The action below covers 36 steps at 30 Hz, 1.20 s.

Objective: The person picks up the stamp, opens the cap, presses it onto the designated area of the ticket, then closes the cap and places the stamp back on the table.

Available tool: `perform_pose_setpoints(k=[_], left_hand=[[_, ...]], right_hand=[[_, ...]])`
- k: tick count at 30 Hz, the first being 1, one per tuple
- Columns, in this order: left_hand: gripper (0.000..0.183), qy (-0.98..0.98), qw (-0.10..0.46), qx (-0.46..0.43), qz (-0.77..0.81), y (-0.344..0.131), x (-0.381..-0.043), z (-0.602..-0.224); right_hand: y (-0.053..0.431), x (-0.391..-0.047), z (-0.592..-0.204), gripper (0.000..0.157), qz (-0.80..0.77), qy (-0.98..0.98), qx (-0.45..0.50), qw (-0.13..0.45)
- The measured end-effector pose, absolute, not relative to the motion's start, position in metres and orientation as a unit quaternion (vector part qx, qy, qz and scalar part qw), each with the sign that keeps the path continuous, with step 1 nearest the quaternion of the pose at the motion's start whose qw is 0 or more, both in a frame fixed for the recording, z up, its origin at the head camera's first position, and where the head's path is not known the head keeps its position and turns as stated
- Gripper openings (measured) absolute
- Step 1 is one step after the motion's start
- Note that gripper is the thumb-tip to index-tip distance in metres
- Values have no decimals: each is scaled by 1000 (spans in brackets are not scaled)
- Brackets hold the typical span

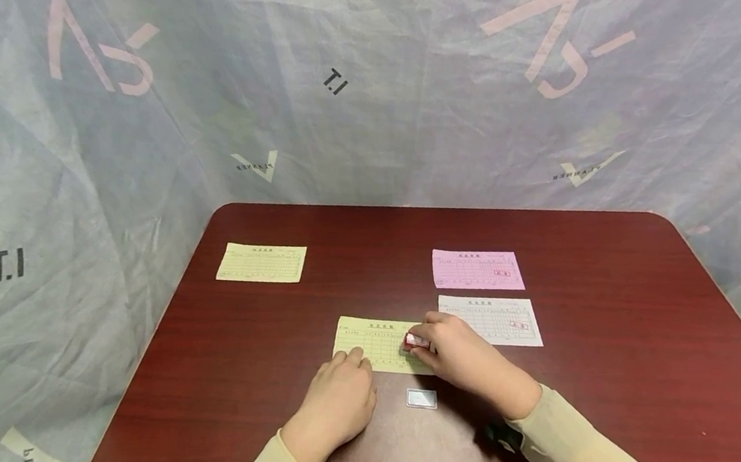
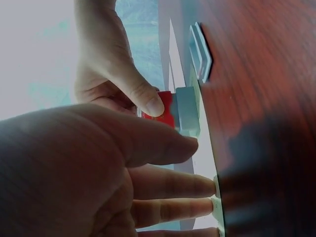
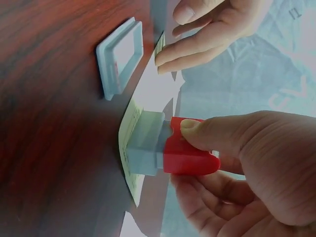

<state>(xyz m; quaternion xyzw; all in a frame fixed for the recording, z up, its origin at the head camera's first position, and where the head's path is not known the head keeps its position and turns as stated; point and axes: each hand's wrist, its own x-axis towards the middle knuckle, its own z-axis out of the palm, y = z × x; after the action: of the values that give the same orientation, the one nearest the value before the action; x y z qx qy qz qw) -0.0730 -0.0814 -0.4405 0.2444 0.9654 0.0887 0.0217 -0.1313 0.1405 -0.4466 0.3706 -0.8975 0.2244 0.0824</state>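
Observation:
A self-inking stamp point(image 3: 185, 148) with a red top and grey base stands on the yellow form point(image 1: 365, 341). My right hand point(image 1: 460, 349) grips its red top between thumb and fingers; the right wrist view shows the grey base against the paper. My left hand point(image 1: 340, 396) rests its fingertips on the near left edge of the same form, fingers fairly straight in the left wrist view. Just in front of the form, between the hands, lies the stamp's grey cap point(image 1: 421, 399).
Beyond the right hand lie a white form point(image 1: 491, 320) and a pink form point(image 1: 476, 269), each with a red stamp mark. Another yellow form point(image 1: 262, 263) is at the table's far left. Grey printed cloth point(image 1: 358, 112) hangs behind the dark red table point(image 1: 177, 387).

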Motion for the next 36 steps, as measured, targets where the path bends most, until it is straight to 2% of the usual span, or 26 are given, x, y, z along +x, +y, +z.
perform_pose_setpoints(k=[9,17,36], left_hand=[[19,965,12,246,95,-84,-74,-441],[15,967,34,226,113,-90,-83,-439],[14,965,52,238,98,-90,-113,-440]], right_hand=[[158,-133,-438,17,338,-862,362,109],[178,-124,-431,22,386,-833,370,142],[202,-105,-427,24,390,-835,359,149]])
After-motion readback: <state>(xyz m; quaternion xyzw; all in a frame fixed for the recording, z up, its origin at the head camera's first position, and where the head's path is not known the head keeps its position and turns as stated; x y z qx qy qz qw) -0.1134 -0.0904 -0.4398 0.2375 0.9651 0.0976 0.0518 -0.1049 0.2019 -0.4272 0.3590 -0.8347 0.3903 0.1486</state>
